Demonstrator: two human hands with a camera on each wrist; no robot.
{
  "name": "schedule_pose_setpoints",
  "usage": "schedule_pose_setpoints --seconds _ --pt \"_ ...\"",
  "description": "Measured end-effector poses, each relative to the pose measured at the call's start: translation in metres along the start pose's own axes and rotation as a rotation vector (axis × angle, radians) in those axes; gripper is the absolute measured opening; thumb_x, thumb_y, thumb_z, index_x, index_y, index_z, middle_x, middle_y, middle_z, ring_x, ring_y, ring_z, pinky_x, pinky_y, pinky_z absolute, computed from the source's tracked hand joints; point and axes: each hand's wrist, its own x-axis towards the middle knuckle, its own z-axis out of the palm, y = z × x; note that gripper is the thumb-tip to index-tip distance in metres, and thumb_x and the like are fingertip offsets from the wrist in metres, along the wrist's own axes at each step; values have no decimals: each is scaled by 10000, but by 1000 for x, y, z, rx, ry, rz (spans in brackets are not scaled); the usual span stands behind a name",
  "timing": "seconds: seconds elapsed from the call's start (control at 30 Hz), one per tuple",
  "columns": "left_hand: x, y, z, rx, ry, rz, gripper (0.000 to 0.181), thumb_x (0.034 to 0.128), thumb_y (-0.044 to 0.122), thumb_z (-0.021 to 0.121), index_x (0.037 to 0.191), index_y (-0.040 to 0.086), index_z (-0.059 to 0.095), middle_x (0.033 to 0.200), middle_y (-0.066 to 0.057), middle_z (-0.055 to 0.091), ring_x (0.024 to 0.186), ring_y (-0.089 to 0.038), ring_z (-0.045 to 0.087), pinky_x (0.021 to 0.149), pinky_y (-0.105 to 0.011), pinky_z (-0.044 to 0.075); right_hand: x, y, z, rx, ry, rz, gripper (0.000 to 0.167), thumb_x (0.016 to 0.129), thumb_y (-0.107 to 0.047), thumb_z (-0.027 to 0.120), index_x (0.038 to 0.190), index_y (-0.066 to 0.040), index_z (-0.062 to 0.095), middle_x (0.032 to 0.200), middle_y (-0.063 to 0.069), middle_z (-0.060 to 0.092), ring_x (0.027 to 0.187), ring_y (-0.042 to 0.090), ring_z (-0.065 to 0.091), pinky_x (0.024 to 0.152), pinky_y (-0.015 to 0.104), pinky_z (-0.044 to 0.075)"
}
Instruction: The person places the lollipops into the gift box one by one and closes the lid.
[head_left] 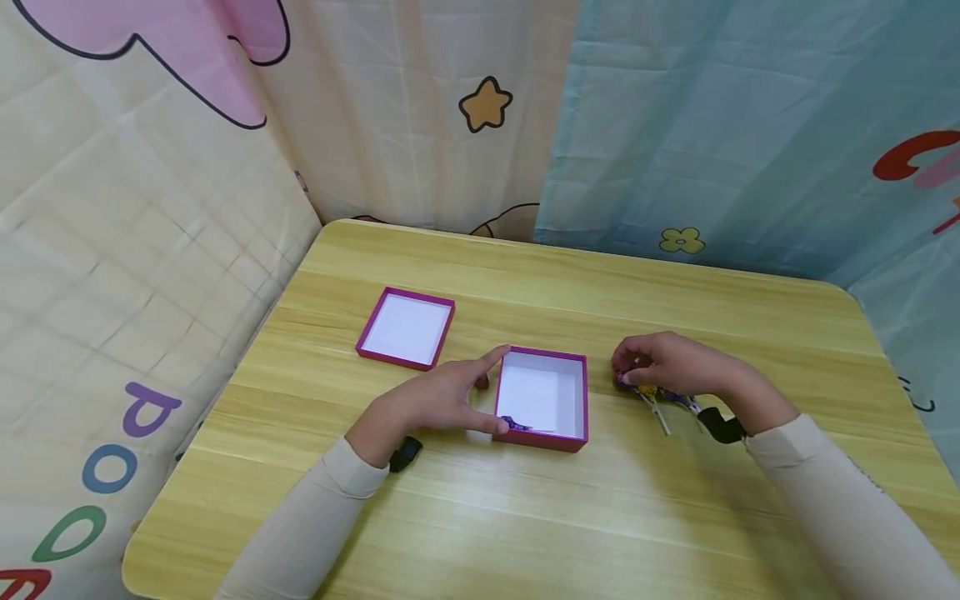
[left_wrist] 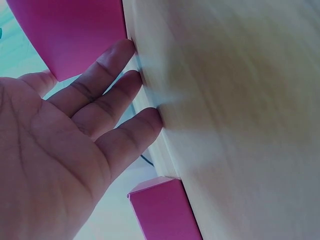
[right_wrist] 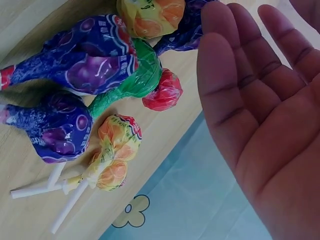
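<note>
My left hand [head_left: 442, 396] rests at the left side of an uncovered magenta box [head_left: 541, 445]. Its thumb touches the front left corner and its index finger reaches the back left corner; the other fingers [left_wrist: 131, 137] lie fairly straight against the table. Inside the box, by the thumb, lies one purple-wrapped lollipop [head_left: 514, 423]. To the right, my right hand [head_left: 678, 364] hovers over several lollipops lying together. The right wrist view shows purple [right_wrist: 100, 72], green [right_wrist: 140, 70], red [right_wrist: 165, 91] and yellow-orange [right_wrist: 120, 140] wrappers, beside the hand's loosely bent fingers, with none visibly gripped.
The magenta box lid [head_left: 407, 327] lies inside-up at the back left of the wooden table [head_left: 525, 533]. Printed curtains [head_left: 420, 108] hang behind the table and along its sides. A dark strap piece [head_left: 406, 454] sits at the left wrist.
</note>
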Motion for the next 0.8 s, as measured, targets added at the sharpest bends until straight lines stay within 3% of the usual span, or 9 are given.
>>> schedule_pose_setpoints --seconds 0.5,0.8 --pt "0 -1 0 4 0 2 1141 699 770 701 1591 394 97 1297 16 555 1175 -127 501 1031 -356 422 5 10 11 -156 25 -25 147 955 -88 657 1099 -86 684 998 -16 657 872 137 579 791 387 506" --pt "0 0 0 1 -5 -4 1138 700 770 699 1589 402 90 1333 14 542 1200 -132 490 1042 -374 418 7 11 13 -168 32 -13 118 934 -96 684 1052 -97 686 933 -33 628 803 133 549 736 352 488"
